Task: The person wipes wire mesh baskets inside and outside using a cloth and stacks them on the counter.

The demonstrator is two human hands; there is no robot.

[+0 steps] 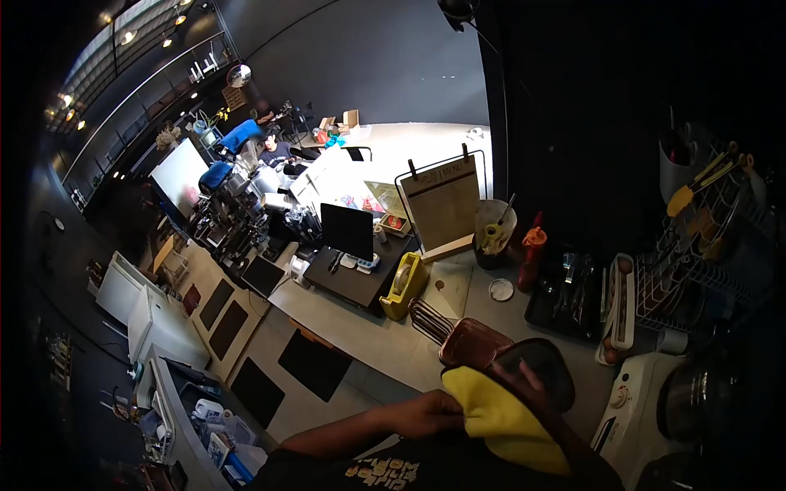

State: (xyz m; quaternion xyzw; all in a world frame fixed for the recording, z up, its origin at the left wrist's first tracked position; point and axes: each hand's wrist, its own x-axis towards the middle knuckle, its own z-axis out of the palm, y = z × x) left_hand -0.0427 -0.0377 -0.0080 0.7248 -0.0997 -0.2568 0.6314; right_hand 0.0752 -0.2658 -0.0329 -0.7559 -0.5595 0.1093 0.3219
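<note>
A yellow cloth (503, 417) hangs in front of my dark shirt at the lower centre. My left hand (430, 412) is closed on the cloth's left edge. To the right, my right hand (524, 378) shows partly above the cloth, over a dark pan or lid (550, 368); its fingers are dim, and its hold is unclear. A reddish-brown rectangular container (473, 341) stands on the counter just beyond the cloth, beside a wire rack (430, 319).
Beyond are a yellow tape dispenser (404, 285), a clipboard menu (442, 204), a red bottle (532, 255) and a black utensil tray (565, 299). A white stove (634, 401) and a dish rack (679, 270) stand right. A person (276, 151) sits far off.
</note>
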